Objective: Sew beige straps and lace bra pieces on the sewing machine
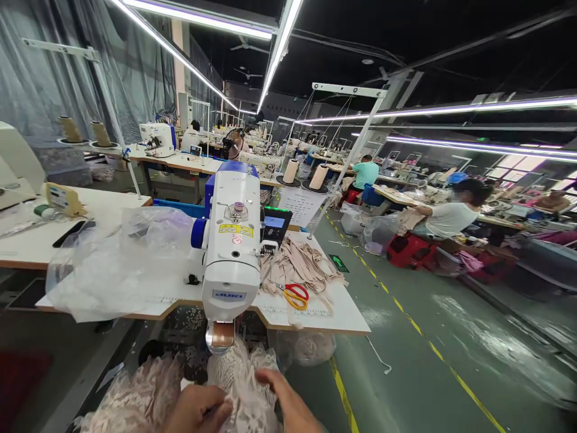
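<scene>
In front of me at the bottom of the view, a bundle of pale cream lace fabric hangs below the head of a white and blue JUKI sewing machine. My left hand is closed, with its fingers curled on the near left edge of this lace. At the lace's right side is my right hand, a finger stretched along the fabric; its other fingers are partly hidden. A second heap of beige-pink lace lies to the left of my left hand.
The machine's white table carries red-and-yellow scissors, a pile of beige strips and a clear plastic bag. Thread cones stand behind. People sit at other machines, one in a white shirt at right.
</scene>
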{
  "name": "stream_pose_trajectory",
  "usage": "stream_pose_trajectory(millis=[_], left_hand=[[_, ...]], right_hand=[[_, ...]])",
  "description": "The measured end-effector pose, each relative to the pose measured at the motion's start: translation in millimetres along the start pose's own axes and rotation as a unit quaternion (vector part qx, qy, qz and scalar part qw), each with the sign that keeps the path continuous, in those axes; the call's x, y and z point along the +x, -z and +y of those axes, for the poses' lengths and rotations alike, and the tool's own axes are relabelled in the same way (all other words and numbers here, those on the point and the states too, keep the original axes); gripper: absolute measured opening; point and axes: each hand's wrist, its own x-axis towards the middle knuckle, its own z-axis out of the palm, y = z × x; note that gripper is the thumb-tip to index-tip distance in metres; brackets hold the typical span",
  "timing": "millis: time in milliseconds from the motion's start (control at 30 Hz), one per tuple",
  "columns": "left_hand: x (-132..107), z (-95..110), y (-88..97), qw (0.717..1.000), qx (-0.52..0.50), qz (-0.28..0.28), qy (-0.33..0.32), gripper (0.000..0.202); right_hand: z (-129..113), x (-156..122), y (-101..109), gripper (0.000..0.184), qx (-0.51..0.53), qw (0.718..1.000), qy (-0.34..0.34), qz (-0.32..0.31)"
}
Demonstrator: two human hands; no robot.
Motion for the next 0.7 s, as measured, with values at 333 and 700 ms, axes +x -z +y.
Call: stream_pose_trajectory(millis=[333, 700], left_hand=[[24.8, 28.3, 30.4, 0.996, 0.072, -0.029, -0.047, 0.046], [70.1, 2.2, 78.5, 0.989, -0.020, 0.103, 0.101, 0.018]], right_hand=[[2.4, 48.4, -23.5, 0.047, 0.109, 0.987, 0.104, 0.060], [-4.6, 107.5, 0.8, 0.044, 0.195, 0.971, -0.013, 0.138]])
